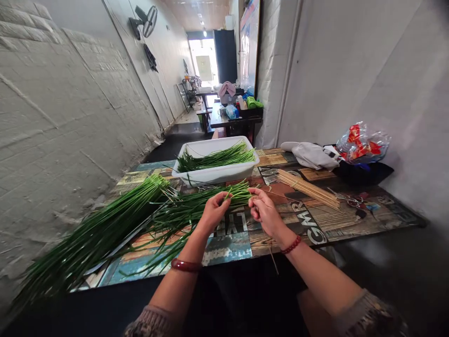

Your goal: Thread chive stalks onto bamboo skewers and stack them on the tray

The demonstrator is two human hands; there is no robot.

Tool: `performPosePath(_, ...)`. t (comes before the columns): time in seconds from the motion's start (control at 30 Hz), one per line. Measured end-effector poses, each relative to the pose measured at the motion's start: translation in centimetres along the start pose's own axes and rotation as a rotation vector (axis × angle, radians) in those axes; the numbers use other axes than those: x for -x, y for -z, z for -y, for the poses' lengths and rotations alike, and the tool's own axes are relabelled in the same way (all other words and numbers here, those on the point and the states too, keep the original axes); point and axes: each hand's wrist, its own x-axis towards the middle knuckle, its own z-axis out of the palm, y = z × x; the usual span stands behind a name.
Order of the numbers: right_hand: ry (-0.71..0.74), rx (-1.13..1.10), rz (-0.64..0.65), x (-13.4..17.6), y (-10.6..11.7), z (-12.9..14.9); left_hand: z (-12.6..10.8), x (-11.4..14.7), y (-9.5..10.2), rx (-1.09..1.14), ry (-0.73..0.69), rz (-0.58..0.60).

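Over the middle of the table, my left hand (214,210) pinches green chive stems near their pale ends. Close beside it, my right hand (265,210) is closed on a thin bamboo skewer (272,255), which slants down past the table edge. The right fingertips are at the chive ends; whether they grip them too I cannot tell. Loose chives (175,210) lie beneath and left of my hands. A large bundle of chives (101,229) spreads along the left side. Behind my hands, a white plastic tub (217,175) holds more chives (217,157).
Bamboo skewers (308,187) lie in a pile to the right. Scissors (354,200) and keys (360,214) are beyond them. A pale cap (314,154) and a clear plastic bag with red parts (363,142) sit at the back right, against the wall. Another cluttered table (219,119) stands farther back.
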Motion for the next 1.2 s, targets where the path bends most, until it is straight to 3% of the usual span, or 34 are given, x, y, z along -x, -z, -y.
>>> performPosePath(0.23, -0.086, -0.044, -0.016, -5.3, -0.5, -1.9, 0.6, -2.3, -0.4, 0.011, 0.065, -0.004)
performPosePath(0.4, 0.009, 0.106, 0.006, -7.7, -0.5, -1.7, 0.8, -2.9, -0.1, 0.043, 0.074, -0.048)
performPosePath(0.53, 0.072, 0.293, 0.024, -6.6, -0.4, -1.8, 0.8, -2.7, 0.0, 0.218, 0.123, 0.002)
performPosePath(0.67, 0.165, 0.511, 0.102, -4.8, -0.6, -1.3, 0.6, -2.2, 0.0, 0.347, 0.164, -0.033)
performPosePath(0.9, 0.501, 0.725, 0.135, -4.1, -1.2, -0.3, -0.1, -1.8, -0.4, 0.414, 0.232, -0.034)
performPosePath(1.2, 0.440, 0.790, 0.065, -4.0, -0.9, 0.2, -0.4, -1.6, -0.6, 0.445, 0.256, -0.064)
